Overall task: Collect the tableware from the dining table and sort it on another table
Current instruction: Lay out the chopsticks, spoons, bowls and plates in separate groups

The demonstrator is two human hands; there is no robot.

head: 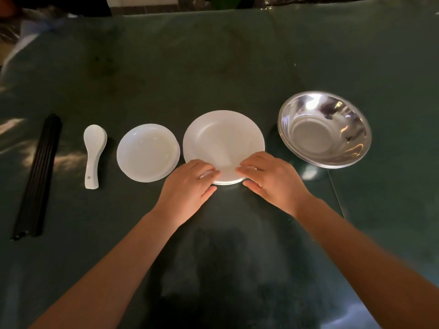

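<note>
Sorted tableware in a row on a dark green table [213, 67], seen from the head camera. The landmark is the stack of white plates [223, 138] at centre. Both hands meet at its near rim: the left hand [190, 184] lies on the near-left edge with its fingers extended and close together on top of the rim, thumb below at the table side; the right hand [270, 179] mirrors it on the near-right edge, fingers laid flat over the rim and thumb held apart beneath. The fingertips of the two hands nearly touch over the plates. Whether the thumbs press the stack's underside cannot be told. Just left of the plates, almost touching, sits a stack of smaller white dishes [147, 153]. Farther left lie nested white spoons [93, 153], bowls away from the viewer, and beyond them a bundle of black chopsticks [38, 176]. Right of the plates, apart from them, stand stacked steel bowls [325, 129], tilted slightly.
</note>
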